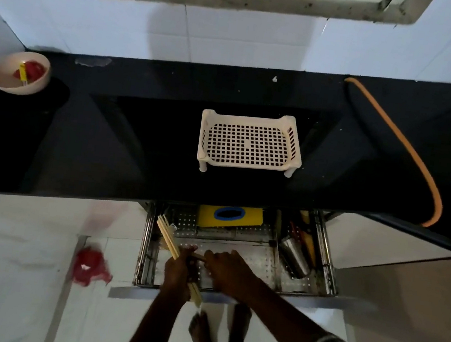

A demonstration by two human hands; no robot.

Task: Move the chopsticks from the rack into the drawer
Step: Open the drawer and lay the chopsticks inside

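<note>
A bundle of pale wooden chopsticks [167, 236] slants over the left side of the open steel drawer [329, 267] below the counter. My left hand [176, 272] is shut around the middle of the bundle, with ends sticking out above and below the fist. My right hand [226, 273] rests beside it over the drawer's perforated floor, fingertips touching the chopsticks near the left hand; whether it grips them I cannot tell. The cream plastic rack [251, 142] stands on the black counter with nothing on it.
The drawer holds a yellow box with a blue ring [231, 214] at the back and steel cups with utensils [295, 256] on the right. A bowl with red items [20, 73] sits far left. An orange hose [410, 155] curves right. Red cloth [90, 266] lies on the floor.
</note>
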